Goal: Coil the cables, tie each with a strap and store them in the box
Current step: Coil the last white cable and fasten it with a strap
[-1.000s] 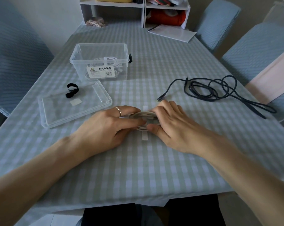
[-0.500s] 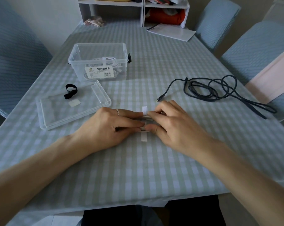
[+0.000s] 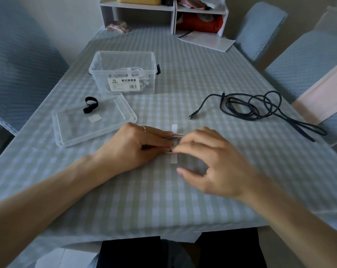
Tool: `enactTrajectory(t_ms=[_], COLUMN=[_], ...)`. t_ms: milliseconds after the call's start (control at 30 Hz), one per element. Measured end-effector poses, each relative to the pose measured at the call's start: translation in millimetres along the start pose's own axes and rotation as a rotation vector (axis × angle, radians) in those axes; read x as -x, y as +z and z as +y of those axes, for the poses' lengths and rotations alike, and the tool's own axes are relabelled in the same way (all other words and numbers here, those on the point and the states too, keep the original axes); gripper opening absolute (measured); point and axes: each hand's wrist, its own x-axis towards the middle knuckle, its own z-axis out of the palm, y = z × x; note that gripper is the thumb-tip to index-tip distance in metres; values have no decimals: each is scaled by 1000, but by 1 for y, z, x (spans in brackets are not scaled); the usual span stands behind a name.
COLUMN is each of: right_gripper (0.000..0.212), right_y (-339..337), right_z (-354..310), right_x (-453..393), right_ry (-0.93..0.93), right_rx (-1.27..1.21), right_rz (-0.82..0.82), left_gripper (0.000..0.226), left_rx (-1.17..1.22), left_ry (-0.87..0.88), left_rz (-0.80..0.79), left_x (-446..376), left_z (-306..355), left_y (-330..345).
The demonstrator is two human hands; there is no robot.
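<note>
Since the frame half a second earlier, the right hand (image 3: pixel 212 163) has been drawn back toward the person, its thumb now spread clear over the table (image 3: pixel 163 200), while the left hand (image 3: pixel 136 146) has been kept in place. The coiled white cable (image 3: pixel 178 135) is pinched flat between the curled fingertips of both hands, so each grip is closed on it. Beneath the coil the white strap (image 3: pixel 174 158) is laid with its long axis running straight away from the person: one end shows just nearer than the grip, the other just beyond it. The near end lies closest to the right thumb, so folding it over is judged the coming move. Farther off to the right the dark cable (image 3: pixel 247 107) lies loose; farther left, the lid (image 3: pixel 125 111) carries a black strap (image 3: pixel 90 104); beyond stands the box (image 3: pixel 123 60).
</note>
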Motion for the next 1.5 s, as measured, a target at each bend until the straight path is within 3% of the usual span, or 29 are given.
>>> enactTrajectory(t_ms=[133, 233, 567, 733, 867, 1067, 1233, 1367, 1500], right_gripper=[18, 15, 9, 10, 12, 8, 5, 26, 38], right_y=[12, 11, 4, -6, -8, -6, 2, 1, 4], right_z=[4, 4, 1, -1, 3, 15, 14, 14, 19], right_x=[-3, -8, -34, -40, -42, -28, -26, -28, -30], right_ry=[-55, 19, 312, 419, 372, 275, 334, 398, 443], right_rx=[28, -40, -150, -223, -185, -191, -288, -425, -388], right_rz=[39, 84, -55, -130, -246, -239, -252, -185, -153], left_gripper=[20, 18, 22, 10, 13, 11, 15, 12, 15], left_rx=[-39, -39, -21, 116, 86, 26, 50, 19, 24], left_ry=[-16, -15, -12, -95, -18, 20, -21, -12, -26], left_rz=[14, 7, -1, 53, 45, 52, 45, 24, 32], left_x=[2, 1, 3, -2, -2, -3, -3, -3, -2], left_z=[0, 2, 13, 12, 8, 4, 3, 5, 5], left_y=[2, 2, 1, 3, -1, 1, 3, 0, 0])
